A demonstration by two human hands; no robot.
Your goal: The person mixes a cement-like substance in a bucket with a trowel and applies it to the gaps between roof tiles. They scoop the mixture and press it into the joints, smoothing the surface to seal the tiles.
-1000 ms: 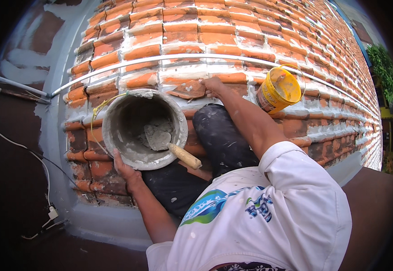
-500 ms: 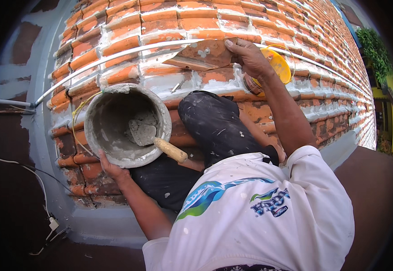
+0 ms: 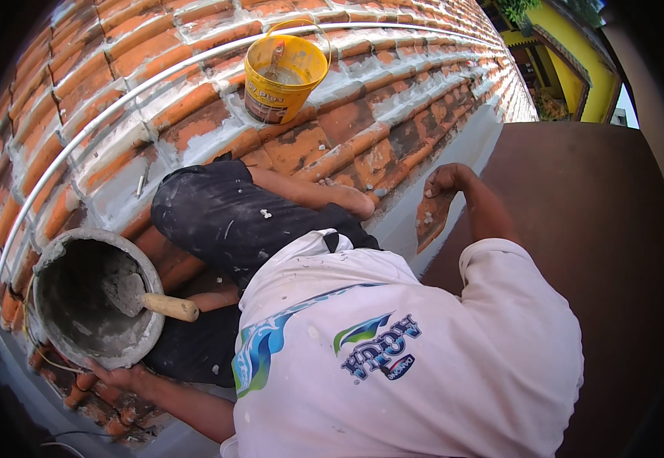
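Note:
A round grey mortar bucket (image 3: 145, 336) rests on the tiles at the left, tilted so its hollow inside shows. My left hand (image 3: 122, 377) grips its lower side. Inside lies a trowel (image 3: 170, 306), its blade coated in grey mortar and its wooden handle sticking out over the rim toward my leg. My right hand (image 3: 448, 180) is off to the right, fingers closed on the top of a broken piece of roof tile (image 3: 430, 219). The flat brown shard hangs down beside the roof's edge, partly hidden behind my shirt.
A yellow bucket (image 3: 286, 84) with a brush (image 3: 275, 59) in it stands upslope of my bent leg. A white pipe (image 3: 95, 131) curves across the orange tiles. Near my knee lies a small metallic stick (image 3: 141, 184). Brown flat surface (image 3: 568, 229) spreads at the right.
My right hand has carried the tile piece from above the tiles down and right to the roof's edge. My view has swung right; my left hand still holds the mortar bucket.

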